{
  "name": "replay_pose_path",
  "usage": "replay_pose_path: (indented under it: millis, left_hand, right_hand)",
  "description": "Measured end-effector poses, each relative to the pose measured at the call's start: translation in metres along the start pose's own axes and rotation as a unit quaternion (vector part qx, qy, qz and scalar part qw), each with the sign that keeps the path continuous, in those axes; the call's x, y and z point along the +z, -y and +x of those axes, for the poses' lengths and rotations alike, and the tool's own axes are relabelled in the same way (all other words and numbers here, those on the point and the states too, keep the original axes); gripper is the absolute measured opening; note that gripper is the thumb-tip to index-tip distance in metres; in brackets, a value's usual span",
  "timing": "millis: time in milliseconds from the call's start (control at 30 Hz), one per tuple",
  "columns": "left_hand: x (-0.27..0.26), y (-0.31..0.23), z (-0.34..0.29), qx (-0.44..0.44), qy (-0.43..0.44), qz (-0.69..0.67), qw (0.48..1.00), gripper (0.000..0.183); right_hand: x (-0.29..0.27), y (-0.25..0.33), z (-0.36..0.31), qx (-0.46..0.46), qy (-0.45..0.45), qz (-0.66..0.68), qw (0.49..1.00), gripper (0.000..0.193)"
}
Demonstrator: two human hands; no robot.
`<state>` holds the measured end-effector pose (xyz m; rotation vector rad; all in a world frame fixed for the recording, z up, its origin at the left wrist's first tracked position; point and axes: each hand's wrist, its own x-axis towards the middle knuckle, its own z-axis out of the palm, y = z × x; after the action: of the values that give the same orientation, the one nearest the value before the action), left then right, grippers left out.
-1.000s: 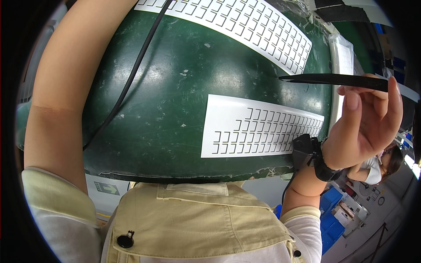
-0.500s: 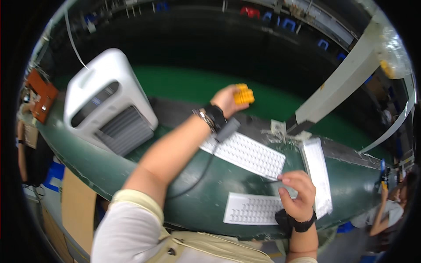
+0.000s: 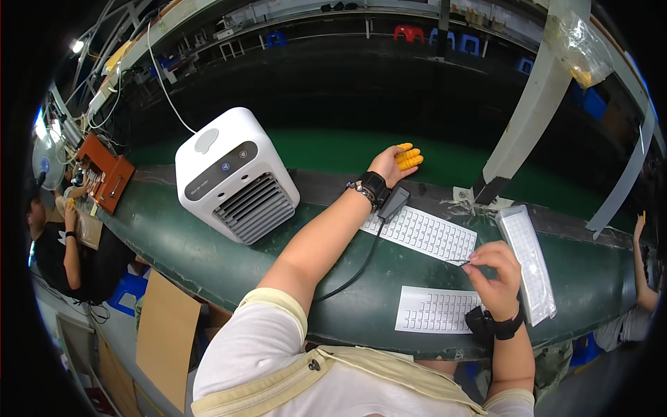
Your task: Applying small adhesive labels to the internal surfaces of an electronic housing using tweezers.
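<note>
My left hand (image 3: 389, 167) reaches past the far edge of the bench, fingers stretched out and holding nothing. Yellow finger covers (image 3: 408, 157) sit on several of its fingertips. Between thumb and fingertips, my right hand (image 3: 497, 274) pinches a thin dark tool (image 3: 456, 261), too small to name surely. The tool's end hovers by the near right corner of a white label sheet (image 3: 434, 235) with rows of small rectangles. A second label sheet (image 3: 411, 316) lies nearer me, left of my right wrist. Both wrists wear black bands; a black device (image 3: 394, 204) with a cable hangs at the left one.
A white air cooler (image 3: 226, 142) with a grey grille stands left on the green bench (image 3: 347, 316). A plastic-wrapped white stack (image 3: 526, 267) lies right of the sheets. Behind it rises a grey post (image 3: 524, 132). A seated person (image 3: 69, 257) is at far left, beside an orange box (image 3: 110, 172).
The view has shifted, so the bench and cooler appear further right, and the blur has cleared. My left fingers look more spread. My right hand still pinches the tool near the far sheet.
</note>
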<state>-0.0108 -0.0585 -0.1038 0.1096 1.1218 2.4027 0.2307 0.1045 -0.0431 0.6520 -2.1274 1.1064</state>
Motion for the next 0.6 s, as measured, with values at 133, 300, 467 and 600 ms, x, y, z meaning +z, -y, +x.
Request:
replay_pose_path:
  millis: [133, 300, 467, 600]
  left_hand:
    - [-0.0026, 0.0006, -0.0019, 0.005, 0.001, -0.012, 1.0, 0.028]
    - [-0.001, 0.0023, -0.0056, 0.003, -0.004, -0.015, 1.0, 0.029]
    - [0.0009, 0.0035, -0.0053, 0.006, 0.01, -0.004, 1.0, 0.029]
    - [-0.0008, 0.0035, -0.0046, 0.011, 0.005, -0.009, 1.0, 0.028]
  right_hand:
    - [0.0012, 0.0032, -0.0008, 0.0, 0.0, 0.002, 1.0, 0.022]
    - [0.0026, 0.0038, -0.0044, 0.005, 0.001, 0.003, 1.0, 0.022]
    - [0.0019, 0.0059, -0.0045, 0.002, 0.002, 0.005, 1.0, 0.021]
    - [0.0026, 0.0056, -0.0044, 0.01, -0.004, -0.005, 1.0, 0.021]
